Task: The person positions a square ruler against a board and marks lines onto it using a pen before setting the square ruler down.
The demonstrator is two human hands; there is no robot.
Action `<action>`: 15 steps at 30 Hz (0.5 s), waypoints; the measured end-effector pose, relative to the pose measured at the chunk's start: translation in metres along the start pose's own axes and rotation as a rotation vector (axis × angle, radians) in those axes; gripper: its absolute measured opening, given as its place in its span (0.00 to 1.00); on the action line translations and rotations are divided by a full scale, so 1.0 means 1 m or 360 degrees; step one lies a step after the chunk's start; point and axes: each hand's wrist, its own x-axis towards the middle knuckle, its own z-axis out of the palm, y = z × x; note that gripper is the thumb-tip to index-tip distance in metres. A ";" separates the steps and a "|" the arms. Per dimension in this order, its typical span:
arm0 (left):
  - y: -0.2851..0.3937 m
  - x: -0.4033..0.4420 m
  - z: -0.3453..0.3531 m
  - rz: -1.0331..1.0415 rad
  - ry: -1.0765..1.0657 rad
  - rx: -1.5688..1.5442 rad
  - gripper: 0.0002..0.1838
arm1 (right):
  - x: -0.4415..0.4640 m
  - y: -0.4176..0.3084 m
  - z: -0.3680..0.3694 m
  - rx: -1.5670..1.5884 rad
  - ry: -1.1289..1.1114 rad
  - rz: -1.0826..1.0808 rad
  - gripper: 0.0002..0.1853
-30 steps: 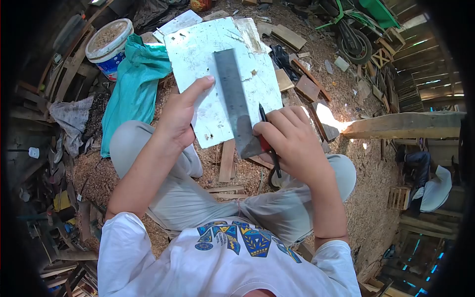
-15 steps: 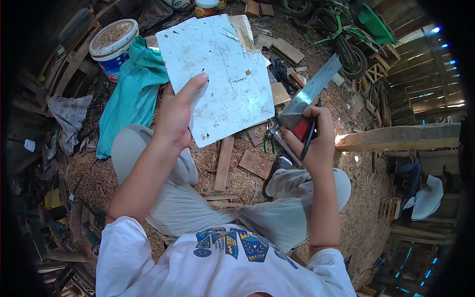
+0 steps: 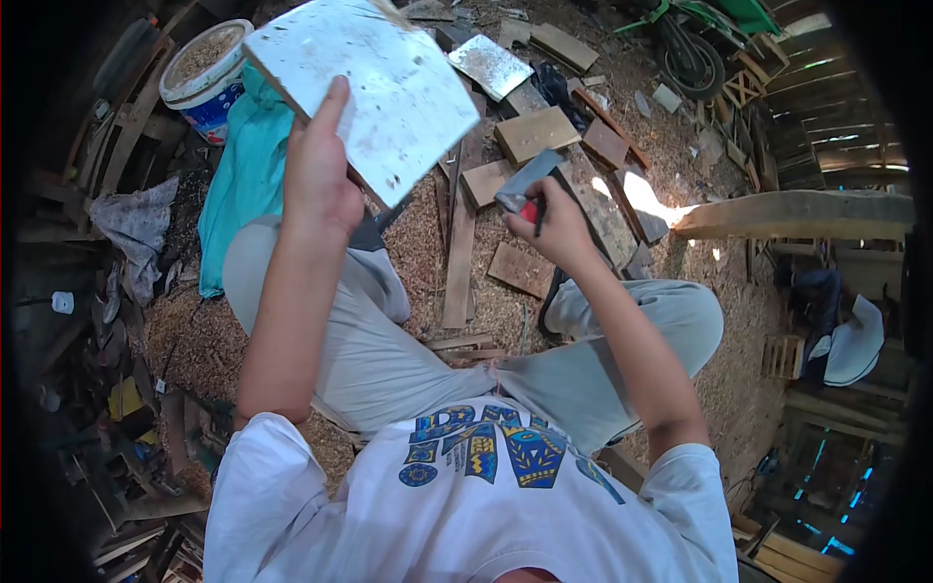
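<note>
My left hand (image 3: pixel 326 185) grips a flat board (image 3: pixel 374 92) with a white, scuffed face, thumb on top and fingers hidden beneath. The board is tilted, with a darker edge showing at its left side. Lower and to the right, my right hand (image 3: pixel 562 231) is closed around a try square, whose metal blade (image 3: pixel 533 175) points up and looks foreshortened; a bit of red shows at its handle. A dark pen or pencil (image 3: pixel 540 216) is also held in those fingers. The square and the board are apart.
Wood blocks (image 3: pixel 536 134) and planks (image 3: pixel 462 253) lie on shavings before my legs. A bucket (image 3: pixel 222 100) and teal cloth (image 3: pixel 248 175) are at left. A wooden beam (image 3: pixel 792 216) juts in from the right; another person (image 3: pixel 855 340) sits beyond it.
The board has moved up and left and tilted, uncovering blocks on the ground. My right hand has shifted left with the try square, whose blade now looks much shorter.
</note>
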 end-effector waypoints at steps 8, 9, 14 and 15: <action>0.029 -0.012 -0.011 -0.0059 0.0185 -0.0132 0.27 | -0.024 0.097 0.130 -0.0329 -0.0390 0.0025 0.25; 0.032 -0.014 -0.013 -0.0055 0.0199 -0.0127 0.27 | -0.025 0.096 0.138 -0.0297 -0.0338 0.0017 0.24; 0.035 -0.012 -0.031 -0.0156 0.0173 -0.0132 0.27 | -0.021 0.099 0.178 -0.0406 -0.0099 -0.0064 0.27; 0.035 -0.012 -0.033 -0.0155 0.0181 -0.0121 0.27 | -0.022 0.099 0.186 -0.0438 -0.0129 -0.0023 0.30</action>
